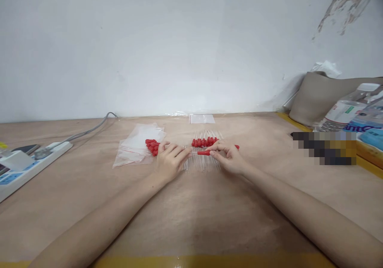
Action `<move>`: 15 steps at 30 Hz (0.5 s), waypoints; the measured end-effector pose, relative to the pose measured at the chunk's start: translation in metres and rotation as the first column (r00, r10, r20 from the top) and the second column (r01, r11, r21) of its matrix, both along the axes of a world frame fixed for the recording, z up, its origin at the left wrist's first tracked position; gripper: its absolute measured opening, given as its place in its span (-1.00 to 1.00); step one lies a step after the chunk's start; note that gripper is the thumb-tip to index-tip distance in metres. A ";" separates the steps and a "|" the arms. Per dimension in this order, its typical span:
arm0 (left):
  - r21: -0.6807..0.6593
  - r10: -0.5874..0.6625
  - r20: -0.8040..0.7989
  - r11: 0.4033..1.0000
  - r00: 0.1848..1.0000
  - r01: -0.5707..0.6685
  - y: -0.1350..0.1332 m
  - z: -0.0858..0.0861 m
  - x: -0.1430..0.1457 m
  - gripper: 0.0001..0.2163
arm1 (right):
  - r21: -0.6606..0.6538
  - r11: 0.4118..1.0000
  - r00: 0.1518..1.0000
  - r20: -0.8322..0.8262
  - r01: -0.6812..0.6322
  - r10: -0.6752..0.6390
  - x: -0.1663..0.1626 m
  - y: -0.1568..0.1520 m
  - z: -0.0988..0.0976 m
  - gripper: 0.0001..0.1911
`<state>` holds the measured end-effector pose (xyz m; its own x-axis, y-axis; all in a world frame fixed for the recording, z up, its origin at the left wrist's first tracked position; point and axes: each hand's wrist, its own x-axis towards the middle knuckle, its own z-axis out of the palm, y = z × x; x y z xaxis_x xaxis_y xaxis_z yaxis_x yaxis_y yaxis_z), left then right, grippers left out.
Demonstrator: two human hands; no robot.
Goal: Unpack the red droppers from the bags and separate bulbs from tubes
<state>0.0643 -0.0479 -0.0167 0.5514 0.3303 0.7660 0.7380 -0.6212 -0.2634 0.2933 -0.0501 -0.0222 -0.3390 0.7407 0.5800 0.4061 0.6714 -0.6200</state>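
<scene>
My left hand (171, 159) and my right hand (227, 156) meet over the middle of the brown table (191, 216). Between them is a clear glass dropper tube with a red rubber bulb (204, 152): the left fingers pinch the glass end, the right fingers pinch the red bulb. Under the hands lies a row of clear glass tubes (201, 163). Behind them are several assembled droppers with red bulbs (205, 141). A heap of loose red bulbs (152, 145) sits just left of my left hand.
Clear zip bags (136, 148) lie left of the bulbs, another small bag (202, 119) near the wall. A white power strip (20, 166) with grey cable is at far left. At right stand a beige bag (323, 94), a water bottle (344, 112) and a blurred patch.
</scene>
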 end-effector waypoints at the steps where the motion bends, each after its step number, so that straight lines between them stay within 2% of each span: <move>1: 0.013 -0.007 -0.008 1.000 1.000 0.007 -0.001 -0.001 0.000 -0.86 | 0.003 1.000 0.999 0.049 0.003 -0.003 0.000 -0.001 0.002 -0.79; 3: 0.028 -0.012 -0.039 1.000 0.999 0.013 -0.004 -0.002 0.002 -0.88 | 0.053 0.997 0.983 0.174 0.050 -0.058 0.000 -0.005 0.005 -0.77; 5: 0.029 -0.015 -0.071 0.999 0.997 0.017 -0.007 -0.002 0.005 -0.87 | 0.163 0.983 0.947 0.291 0.089 -0.134 -0.002 -0.009 0.008 -0.72; 8: 0.035 -0.026 -0.087 0.999 0.996 0.029 -0.011 -0.003 0.010 -0.86 | 0.292 0.953 0.886 0.417 0.082 -0.204 -0.010 -0.015 0.007 -0.71; 11: 0.065 -0.049 -0.103 0.996 0.993 0.056 -0.013 -0.005 0.013 -0.84 | 0.287 0.954 0.860 0.464 0.081 -0.213 -0.016 -0.018 0.004 -0.72; 15: 0.113 -0.063 -0.116 0.991 0.991 0.076 -0.015 -0.007 0.014 -0.90 | 0.201 0.978 0.887 0.441 0.052 -0.138 -0.019 -0.020 0.002 -0.70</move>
<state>0.0780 -0.0624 -0.0241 0.6541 0.1996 0.7296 0.6559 -0.6302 -0.4155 0.2742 -0.0705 -0.0205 -0.5281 0.6815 0.5067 0.6798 0.6968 -0.2287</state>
